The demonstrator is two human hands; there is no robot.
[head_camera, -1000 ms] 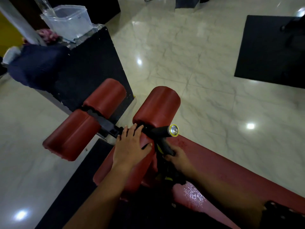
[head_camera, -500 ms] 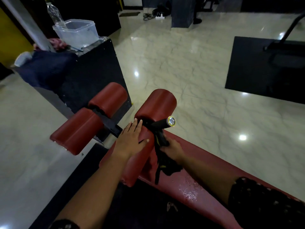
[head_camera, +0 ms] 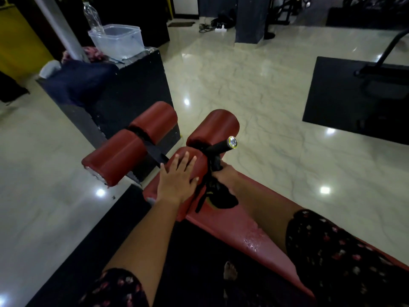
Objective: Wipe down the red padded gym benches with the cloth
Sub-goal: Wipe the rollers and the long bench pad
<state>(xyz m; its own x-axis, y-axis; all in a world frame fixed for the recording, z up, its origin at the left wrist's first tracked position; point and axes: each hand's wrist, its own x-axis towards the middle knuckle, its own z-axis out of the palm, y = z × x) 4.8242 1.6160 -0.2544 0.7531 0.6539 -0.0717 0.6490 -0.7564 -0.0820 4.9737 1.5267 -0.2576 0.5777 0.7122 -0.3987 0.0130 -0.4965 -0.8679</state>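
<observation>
Head view, current frame: left hand (head_camera: 178,178) lies flat, fingers straight and spread, on the near red roller pad (head_camera: 192,171). Right hand (head_camera: 224,173) grips the dark cloth (head_camera: 221,196), bunched against the black post just beside that pad, under the black handle (head_camera: 220,146) with the shiny end cap.

Change over the last second: the left hand's fingers have slid a little further up the pad and opened wider; a second ago they curled toward the black bar. The right hand with the cloth has risen along the post, closer to the handle. Camera pitch also lifted, so more floor is visible; the bench itself has not moved.

Cloth location: below and in front of the right hand, its loose tail draped onto the red padded bench (head_camera: 254,229). Wet droplets show on the bench surface near the right forearm.

Judgement: wiping is presently around the post and pad junction, left hand bracing. Far roller pads (head_camera: 135,140), beyond the left hand, look dry and probably not yet done.
</observation>
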